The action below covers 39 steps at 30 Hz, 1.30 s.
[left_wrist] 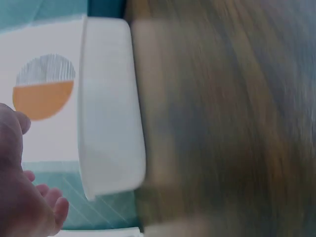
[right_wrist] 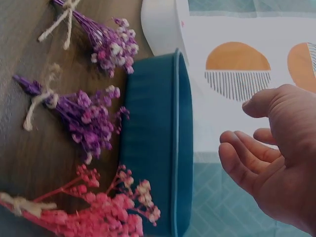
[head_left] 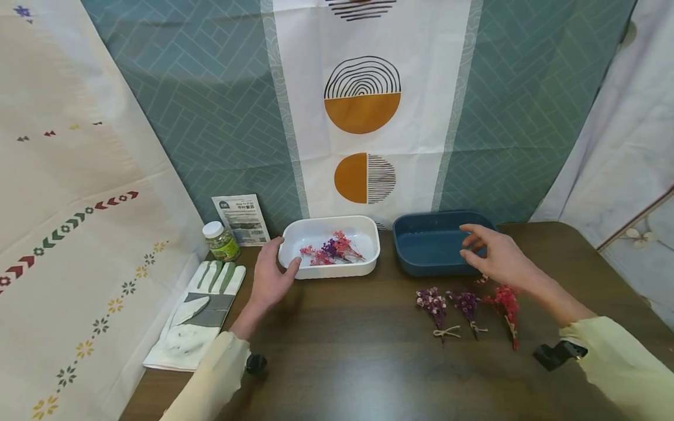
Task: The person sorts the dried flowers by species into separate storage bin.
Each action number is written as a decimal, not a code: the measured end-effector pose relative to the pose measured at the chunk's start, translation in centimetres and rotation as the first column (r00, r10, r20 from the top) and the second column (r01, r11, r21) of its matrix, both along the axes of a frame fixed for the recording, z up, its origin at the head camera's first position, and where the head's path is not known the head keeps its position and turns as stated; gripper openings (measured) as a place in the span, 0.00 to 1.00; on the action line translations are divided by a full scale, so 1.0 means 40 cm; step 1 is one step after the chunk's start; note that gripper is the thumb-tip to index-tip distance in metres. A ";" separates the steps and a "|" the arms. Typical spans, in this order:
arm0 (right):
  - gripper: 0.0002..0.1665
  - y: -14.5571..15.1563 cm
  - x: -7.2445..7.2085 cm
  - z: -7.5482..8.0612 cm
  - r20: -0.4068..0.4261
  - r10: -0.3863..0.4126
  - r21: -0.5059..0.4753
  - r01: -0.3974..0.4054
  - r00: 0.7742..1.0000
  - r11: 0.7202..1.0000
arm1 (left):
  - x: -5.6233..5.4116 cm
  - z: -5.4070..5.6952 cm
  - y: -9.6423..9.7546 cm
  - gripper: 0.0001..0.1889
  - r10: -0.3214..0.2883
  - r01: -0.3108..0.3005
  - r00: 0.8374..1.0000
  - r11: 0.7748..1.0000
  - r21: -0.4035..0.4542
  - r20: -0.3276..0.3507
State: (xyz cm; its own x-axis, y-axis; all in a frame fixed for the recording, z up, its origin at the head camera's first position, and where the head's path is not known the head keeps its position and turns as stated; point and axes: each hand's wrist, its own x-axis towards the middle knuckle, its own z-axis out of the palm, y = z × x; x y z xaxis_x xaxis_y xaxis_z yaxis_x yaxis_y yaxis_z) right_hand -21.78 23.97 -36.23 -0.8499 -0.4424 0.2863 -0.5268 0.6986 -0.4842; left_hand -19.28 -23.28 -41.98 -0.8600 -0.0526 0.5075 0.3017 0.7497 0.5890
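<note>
A white dish (head_left: 329,271) holds small pink and purple dried flower sprigs (head_left: 334,248). My left hand (head_left: 271,277) is at its left end, thumb and fingers spread; whether it touches the rim I cannot tell. To the right stands a dark blue dish (head_left: 432,269). Over that dish's right end hovers my right hand (head_left: 494,255), fingers loosely bent and holding nothing. Three twine-tied dried flower bunches lie in front of the blue dish: a purple-and-white one (right_wrist: 113,47), a purple one (right_wrist: 86,118) and a pinkish-red one (right_wrist: 103,215).
At the left, white-and-grey gloves (head_left: 202,313) lie on the brown table (head_left: 337,351). Behind them are a white-lidded jar (head_left: 223,242) of green contents and a printed packet (head_left: 243,219) leaning on the patterned cloth (head_left: 237,117) at the back.
</note>
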 end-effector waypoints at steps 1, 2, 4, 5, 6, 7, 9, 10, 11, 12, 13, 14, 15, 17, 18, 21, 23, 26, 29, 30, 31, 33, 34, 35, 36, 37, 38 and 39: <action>0.31 0.007 0.000 0.001 -0.007 -0.004 -0.003 0.004 1.000 1.000 | 0.006 0.001 0.009 0.29 -0.012 0.012 1.000 1.000 0.012 -0.007; 0.31 0.015 0.001 0.003 -0.013 -0.008 -0.008 0.008 1.000 1.000 | 0.013 0.003 0.020 0.29 -0.028 0.028 1.000 0.999 0.028 -0.009; 0.31 0.032 0.002 0.006 -0.031 -0.018 -0.017 0.018 0.999 1.000 | 0.027 0.003 0.043 0.28 -0.071 0.072 0.997 0.994 0.082 -0.013; 0.32 0.041 0.002 0.008 -0.040 -0.023 -0.022 0.022 0.999 1.000 | 0.035 0.003 0.055 0.27 -0.098 0.099 0.995 0.989 0.114 -0.011; 0.32 0.051 0.001 0.008 -0.051 -0.030 -0.023 0.029 0.998 0.999 | 0.043 0.003 0.068 0.26 -0.125 0.125 0.992 0.981 0.147 -0.008; 0.32 0.061 -0.001 0.008 -0.062 -0.038 -0.023 0.037 0.997 0.999 | 0.052 0.001 0.081 0.26 -0.152 0.151 0.988 0.973 0.177 -0.008; 0.33 0.081 -0.006 0.007 -0.069 -0.060 -0.019 0.059 0.996 0.998 | 0.069 -0.002 0.109 0.25 -0.208 0.203 0.978 0.951 0.233 -0.002; 0.33 0.092 -0.010 0.006 -0.067 -0.071 -0.016 0.070 0.995 0.997 | 0.078 -0.003 0.123 0.25 -0.235 0.227 0.972 0.940 0.256 0.004; 0.33 0.103 -0.013 0.004 -0.062 -0.083 -0.011 0.082 0.995 0.997 | 0.086 -0.004 0.137 0.24 -0.257 0.245 0.966 0.931 0.271 0.010; 0.34 0.113 -0.017 0.002 -0.055 -0.094 -0.005 0.094 0.994 0.996 | 0.095 -0.005 0.150 0.24 -0.278 0.261 0.960 0.923 0.284 0.021; 0.34 0.124 -0.022 -0.002 -0.046 -0.102 -0.001 0.102 0.994 0.995 | 0.103 -0.005 0.164 0.23 -0.297 0.274 0.954 0.915 0.295 0.033; 0.34 0.134 -0.026 -0.005 -0.037 -0.109 0.001 0.109 0.993 0.994 | 0.111 -0.004 0.176 0.23 -0.313 0.284 0.949 0.908 0.307 0.047; 0.34 0.144 -0.030 -0.010 -0.030 -0.113 0.004 0.113 0.993 0.994 | 0.119 -0.003 0.188 0.23 -0.326 0.292 0.943 0.904 0.312 0.062; 0.35 0.161 -0.037 -0.019 -0.011 -0.116 0.007 0.116 0.993 0.993 | 0.132 -0.003 0.209 0.22 -0.351 0.304 0.931 0.897 0.322 0.099; 0.35 0.169 -0.041 -0.024 -0.007 -0.117 0.009 0.117 0.993 0.993 | 0.138 -0.003 0.218 0.22 -0.364 0.311 0.924 0.893 0.326 0.117; 0.37 0.188 -0.050 -0.038 0.021 -0.121 0.011 0.121 0.992 0.993 | 0.150 -0.008 0.240 0.22 -0.398 0.328 0.904 0.880 0.342 0.156; 0.38 0.197 -0.057 -0.047 0.047 -0.126 0.023 0.125 0.991 0.992 | 0.154 -0.012 0.253 0.21 -0.417 0.338 0.893 0.871 0.355 0.172; 0.41 0.205 -0.071 -0.057 0.103 -0.130 0.052 0.126 0.986 0.991 | 0.160 -0.017 0.269 0.21 -0.438 0.346 0.877 0.861 0.372 0.199; 0.45 0.212 -0.086 -0.064 0.162 -0.130 0.085 0.118 0.978 0.989 | 0.164 -0.019 0.284 0.22 -0.459 0.354 0.858 0.854 0.380 0.232; 0.46 0.213 -0.090 -0.064 0.175 -0.131 0.091 0.116 0.976 0.989 | 0.165 -0.019 0.289 0.22 -0.466 0.358 0.851 0.852 0.383 0.241; 0.47 0.215 -0.095 -0.065 0.186 -0.131 0.097 0.114 0.974 0.989 | 0.165 -0.019 0.293 0.22 -0.473 0.362 0.846 0.849 0.385 0.248; 0.49 0.217 -0.103 -0.066 0.209 -0.127 0.105 0.107 0.970 0.989 | 0.164 -0.019 0.301 0.22 -0.483 0.364 0.834 0.844 0.394 0.266; 0.50 0.218 -0.107 -0.067 0.222 -0.126 0.109 0.104 0.967 0.989 | 0.164 -0.020 0.304 0.21 -0.487 0.364 0.829 0.843 0.397 0.274; 0.51 0.218 -0.110 -0.067 0.236 -0.126 0.111 0.103 0.964 0.988 | 0.164 -0.021 0.308 0.21 -0.493 0.367 0.823 0.840 0.399 0.281; 0.52 0.218 -0.114 -0.068 0.250 -0.127 0.114 0.101 0.960 0.988 | 0.164 -0.023 0.311 0.21 -0.499 0.369 0.817 0.838 0.403 0.290; 0.53 0.217 -0.117 -0.069 0.265 -0.125 0.114 0.097 0.956 0.989 | 0.164 -0.024 0.314 0.21 -0.503 0.371 0.812 0.836 0.404 0.296; 0.54 0.217 -0.120 -0.070 0.284 -0.122 0.113 0.093 0.951 0.989 | 0.165 -0.026 0.318 0.21 -0.507 0.372 0.806 0.835 0.406 0.305; 0.55 0.217 -0.122 -0.071 0.299 -0.120 0.112 0.090 0.947 0.990 | 0.165 -0.028 0.321 0.21 -0.513 0.375 0.801 0.832 0.408 0.310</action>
